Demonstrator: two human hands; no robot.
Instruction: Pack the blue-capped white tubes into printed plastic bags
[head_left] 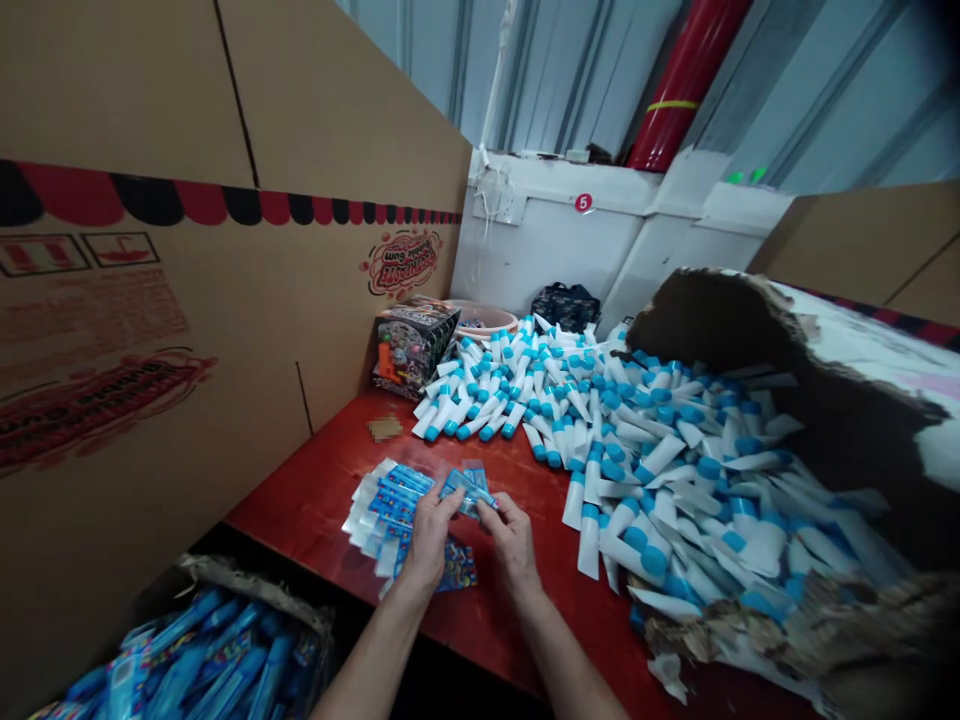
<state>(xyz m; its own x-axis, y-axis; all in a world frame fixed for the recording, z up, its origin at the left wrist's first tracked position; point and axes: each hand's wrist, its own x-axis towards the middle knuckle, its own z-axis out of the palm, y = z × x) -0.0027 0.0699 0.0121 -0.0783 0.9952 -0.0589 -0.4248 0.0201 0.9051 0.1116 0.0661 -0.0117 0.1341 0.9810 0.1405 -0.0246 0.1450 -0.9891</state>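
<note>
My left hand (429, 535) nearly closed, thumb and fingers pinching left end of clear blue-printed sleeve (471, 489); my right hand (514, 535) likewise nearly closed, fingertips on right end. Sleeve sits between both hands, above red table (300, 490). Fanned stack of sleeves (386, 502) lies on table beside left hand. I see heap of white tubes (660, 455) with blue caps farther right, torn carton (847, 340) around part of it. Blue packets (217, 660) at lower left, below table edge
</note>
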